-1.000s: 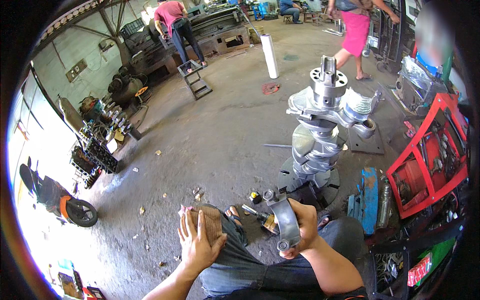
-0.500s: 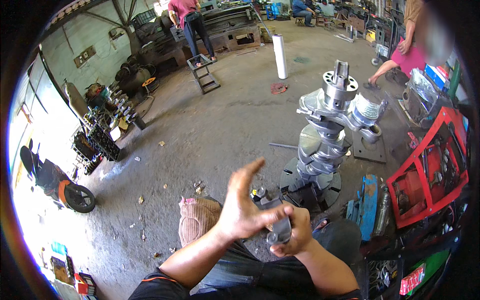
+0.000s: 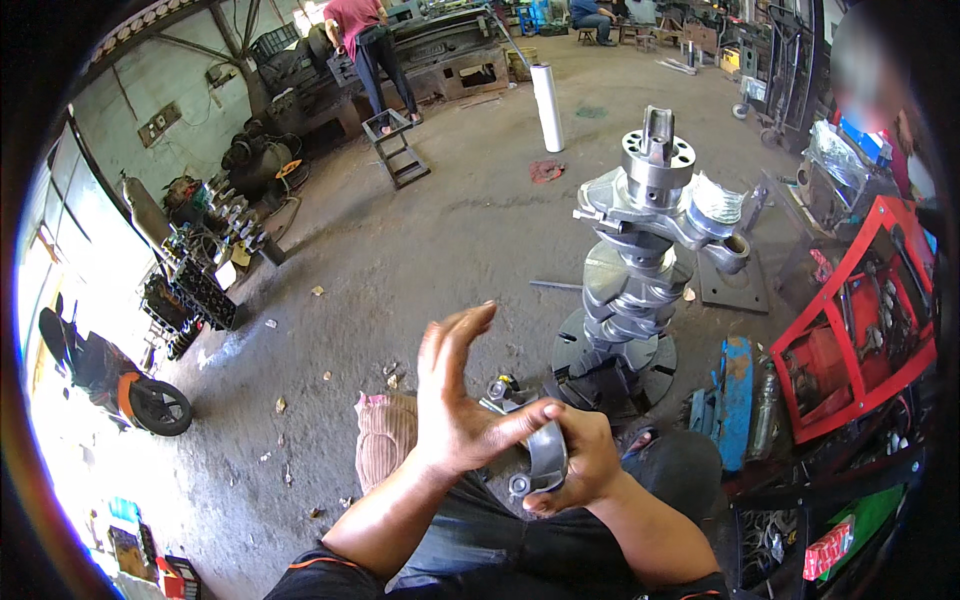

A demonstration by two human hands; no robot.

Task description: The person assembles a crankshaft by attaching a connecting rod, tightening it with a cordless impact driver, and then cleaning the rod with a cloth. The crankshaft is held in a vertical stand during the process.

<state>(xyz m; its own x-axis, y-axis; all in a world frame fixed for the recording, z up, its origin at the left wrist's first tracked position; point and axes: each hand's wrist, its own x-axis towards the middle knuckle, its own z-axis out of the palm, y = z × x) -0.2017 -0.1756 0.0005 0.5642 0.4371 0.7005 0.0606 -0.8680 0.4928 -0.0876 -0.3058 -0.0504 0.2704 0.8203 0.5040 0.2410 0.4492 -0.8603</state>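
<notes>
Head view: right hand [image 3: 590, 452] closed around a curved metal bearing cap [image 3: 549, 460]; left hand [image 3: 452, 428] wide open just left of that grip, thumb reaching toward the cap, contact unclear. Upright crankshaft [image 3: 632, 272] beyond the grip, slightly right; red tool rack [image 3: 850, 345] farther right.

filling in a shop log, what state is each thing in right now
left hand, open, fingers raised, holding nothing
right hand, closed around the curved metal piece
curved metal piece, gripped, held off the floor
crankshaft, standing upright on a round plate
brown cloth, draped over the left leg
motorbike, standing upright
white roll, standing on end
</notes>
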